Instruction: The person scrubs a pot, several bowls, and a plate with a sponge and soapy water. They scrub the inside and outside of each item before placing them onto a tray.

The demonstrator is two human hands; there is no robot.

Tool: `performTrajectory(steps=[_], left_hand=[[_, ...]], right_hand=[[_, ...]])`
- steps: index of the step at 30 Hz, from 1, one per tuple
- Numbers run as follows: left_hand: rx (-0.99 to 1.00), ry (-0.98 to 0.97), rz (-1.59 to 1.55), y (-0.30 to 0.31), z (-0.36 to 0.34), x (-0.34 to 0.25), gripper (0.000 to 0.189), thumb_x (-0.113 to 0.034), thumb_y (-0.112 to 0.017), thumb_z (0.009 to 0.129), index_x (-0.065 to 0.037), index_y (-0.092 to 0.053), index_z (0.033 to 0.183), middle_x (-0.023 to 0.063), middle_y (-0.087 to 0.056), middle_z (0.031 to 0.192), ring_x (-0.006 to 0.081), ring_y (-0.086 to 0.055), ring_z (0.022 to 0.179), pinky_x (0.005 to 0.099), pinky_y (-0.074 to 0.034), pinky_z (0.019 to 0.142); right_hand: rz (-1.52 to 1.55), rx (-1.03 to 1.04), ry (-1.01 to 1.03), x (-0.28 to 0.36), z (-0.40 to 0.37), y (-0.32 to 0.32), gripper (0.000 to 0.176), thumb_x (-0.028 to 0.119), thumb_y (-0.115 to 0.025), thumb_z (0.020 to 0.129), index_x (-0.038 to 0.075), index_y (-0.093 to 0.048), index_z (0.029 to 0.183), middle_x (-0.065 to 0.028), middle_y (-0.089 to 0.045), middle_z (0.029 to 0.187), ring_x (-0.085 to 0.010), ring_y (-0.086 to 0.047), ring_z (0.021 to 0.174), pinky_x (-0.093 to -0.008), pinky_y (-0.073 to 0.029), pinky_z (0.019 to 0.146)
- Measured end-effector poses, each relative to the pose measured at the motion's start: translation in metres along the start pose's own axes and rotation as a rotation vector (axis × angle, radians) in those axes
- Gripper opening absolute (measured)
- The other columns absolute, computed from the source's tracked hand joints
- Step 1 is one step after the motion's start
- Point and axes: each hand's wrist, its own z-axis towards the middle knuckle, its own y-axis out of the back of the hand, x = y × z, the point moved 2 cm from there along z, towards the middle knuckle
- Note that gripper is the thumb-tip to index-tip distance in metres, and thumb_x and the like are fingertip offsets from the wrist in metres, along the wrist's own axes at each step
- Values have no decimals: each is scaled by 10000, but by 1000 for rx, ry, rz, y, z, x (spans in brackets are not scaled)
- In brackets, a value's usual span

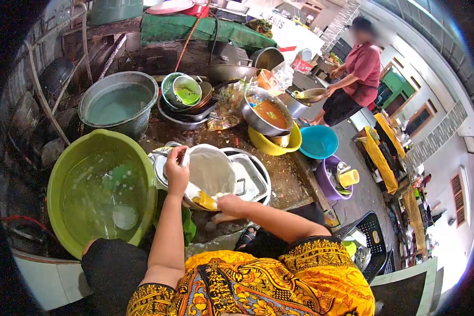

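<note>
Nearest: wearer's patterned yellow garment (247,284), cut off by lower edge. Left hand (178,171) raised at left rim of a pale-insided pot (211,171), fingers bent; cannot tell whether it grips the rim. Right hand (233,206) low at the pot's near side, fingers bent in on a yellow pad (205,201); foam hides fingertips and part of the pad.

Right of pot, a metal tray (250,179), partly covered by it. Left, green basin (56,192) of water; pale shape under the surface, hard to make out.

Beyond: grey bucket (146,110) of cloudy water; stacked dishes, lower ones mostly hidden. Pot of brown liquid (268,115) over a yellow basin (295,143), whose inside is largely covered.

Farthest: co-worker (361,68) holding a pan (312,96), face blurred, feet out of sight.
</note>
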Motion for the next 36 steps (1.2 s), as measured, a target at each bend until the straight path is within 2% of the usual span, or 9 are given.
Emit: performTrajectory(steps=[4, 6, 14, 17, 22, 25, 28, 33, 36], left_hand=[[132, -90, 7, -5, 0, -12, 228, 85, -531, 753, -7, -564, 959, 71, -572, 877, 157, -569, 804, 272, -454, 724], [137, -92, -12, 0, 2, -15, 227, 75, -531, 763, -11, -563, 970, 71, -579, 883, 157, -571, 806, 272, -456, 725], [117, -12, -138, 1, 5, -26, 223, 54, -546, 793, -28, -560, 1000, 55, -595, 913, 125, -564, 827, 260, -460, 751], [169, -58, -175, -5, 1, -29, 227, 68, -537, 787, -20, -559, 996, 51, -583, 911, 123, -562, 832, 251, -456, 757], [152, -71, -61, 4, 2, -27, 224, 78, -532, 767, -11, -570, 969, 68, -596, 876, 142, -576, 819, 262, -459, 756], [102, -31, -130, 8, 0, -8, 226, 81, -545, 755, -1, -564, 965, 74, -604, 874, 154, -583, 817, 268, -465, 756], [126, -68, -59, 0, -5, -30, 232, 95, -543, 743, 6, -557, 957, 76, -606, 870, 160, -585, 816, 270, -465, 764], [133, -64, -3, -26, -28, -16, 231, 85, -511, 745, 3, -549, 957, 110, -557, 895, 223, -558, 839, 297, -445, 773], [-4, -94, 32, -18, -26, 3, 236, 87, -508, 744, -4, -550, 957, 107, -555, 898, 226, -552, 848, 295, -442, 773]], right_hand=[[247, 217, -113, 32, 1, 21, 659, 617, -487, 789, -32, -588, 837, -224, -592, 801, -343, -555, 706, -400, -436, 660], [655, 66, -160, 30, 3, 23, 710, 651, -435, 792, -33, -601, 885, -235, -619, 887, -366, -585, 810, -419, -441, 720], [601, -501, -77, 25, 16, 42, 508, 445, -552, 832, -9, -541, 1060, -184, -576, 960, -265, -556, 886, -345, -432, 779], [1432, -345, 2, 48, 34, 31, 263, 223, -510, 892, 31, -503, 1072, -96, -560, 900, -169, -525, 813, -307, -436, 697], [842, -530, -95, 30, 47, -3, 247, 215, -476, 895, 71, -512, 1092, -119, -611, 875, -197, -583, 796, -314, -449, 678], [209, -1, -323, 41, 16, 37, 324, 287, -422, 885, 117, -515, 1144, -210, -605, 1009, -385, -583, 925, -450, -450, 767], [197, 8, -484, 14, 41, 0, 376, 347, -459, 855, 121, -523, 1149, -215, -600, 1030, -381, -571, 963, -469, -438, 800], [1418, -624, -525, 13, 81, -38, 342, 184, -372, 860, -36, -562, 1041, -178, -615, 946, -241, -570, 841, -386, -433, 756], [1635, -762, -430, 32, 58, -31, 313, 202, -407, 846, -6, -575, 1009, -189, -615, 904, -264, -585, 802, -400, -441, 729]])
